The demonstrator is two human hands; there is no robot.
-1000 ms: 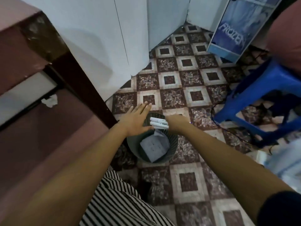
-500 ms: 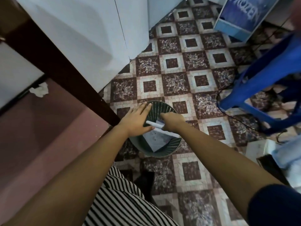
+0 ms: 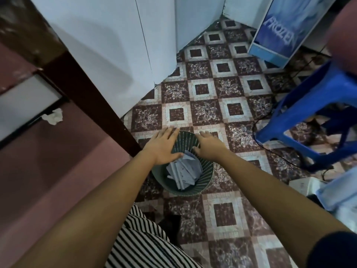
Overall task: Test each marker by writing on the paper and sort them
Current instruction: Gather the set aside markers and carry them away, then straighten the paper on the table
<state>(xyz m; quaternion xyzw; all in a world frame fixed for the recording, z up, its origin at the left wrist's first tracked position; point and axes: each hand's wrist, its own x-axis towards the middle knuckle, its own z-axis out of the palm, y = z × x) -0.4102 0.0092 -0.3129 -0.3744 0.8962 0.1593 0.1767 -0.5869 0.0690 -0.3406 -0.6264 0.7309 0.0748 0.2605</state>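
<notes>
View from the head camera, looking down at the floor. A dark green ribbed plastic wastebasket (image 3: pixel 205 183) stands upright on the brown-and-cream patterned tile floor (image 3: pixel 224 215), just right of a dark brown wooden table leg (image 3: pixel 87 97). Inside the basket lie folded sheets of white paper (image 3: pixel 183 171), heaped loosely against one another. Whether any markers lie among the sheets cannot be told.

The left hand (image 3: pixel 162 147) is spread flat, palm down, over the far left part of the basket's rim, with straight fingers pointing away and the thumb reaching toward the paper. The right hand (image 3: pixel 209 146) is likewise flat and palm down over the far right part of the rim, its fingers straight and close together. Neither hand holds anything; whether either one touches the rim cannot be told. The two hands are near each other, with a strip of the basket's inner wall showing between them.

A blue plastic stool (image 3: pixel 309 105) stands to the right, and a black cable (image 3: pixel 258 140) runs along the floor beside its near leg. A blue box printed FROZEN (image 3: pixel 278 33) leans at the far right. A crumpled white tissue (image 3: pixel 54 117) lies at the left, under the table. A black-and-white striped garment (image 3: pixel 146 242) shows at the near edge.
</notes>
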